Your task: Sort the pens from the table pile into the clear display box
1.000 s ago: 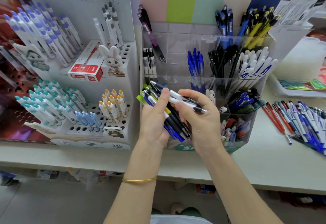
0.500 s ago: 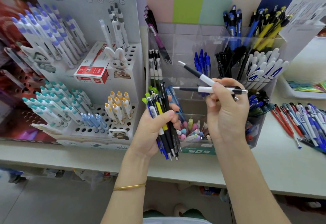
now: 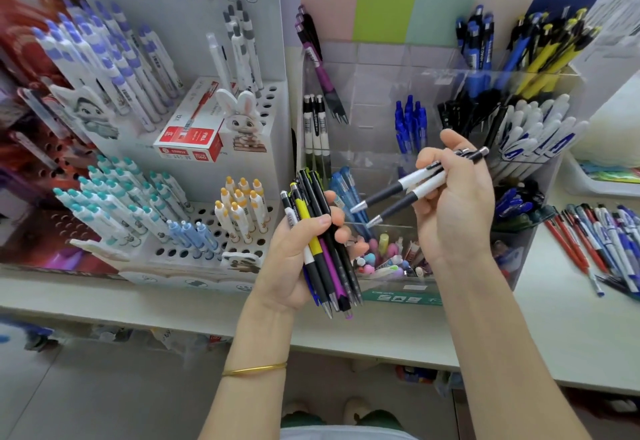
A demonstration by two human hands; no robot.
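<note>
Pens, right hand: two white-and-black pens (image 3: 415,176) lie side by side, pinched between the thumb and curled fingers of the right hand (image 3: 457,204); metal tips point down-left, clip ends up-right.
Pens, left hand: a mixed bundle (image 3: 325,266) of black, yellow, purple and blue barrels stands nearly upright, clamped in the left hand (image 3: 291,266) with the thumb pressed across it.
Position: both lots are held in the air before the clear display box (image 3: 377,86), touching none of its compartments.
Table pile: loose red, blue and white pens (image 3: 602,249) lie on the table (image 3: 561,342), right of the box and well apart from both hands.
Box contents: blue pens (image 3: 410,124) at centre, black-and-white pens (image 3: 315,128) at left, white-and-blue pens (image 3: 540,134) at right, yellow and blue pens (image 3: 540,55) at the rear, small pastel items (image 3: 384,256) in the low front section.
Obstruction: the right hand and its two pens cover part of the middle sections; the bundle hides the front-left corner.
Surroundings: a white perforated pen stand (image 3: 273,100) just left of the box carries a rabbit figure (image 3: 242,117) and a red carton (image 3: 188,141).
Wrist: a gold bangle (image 3: 254,369) circles the left forearm.
</note>
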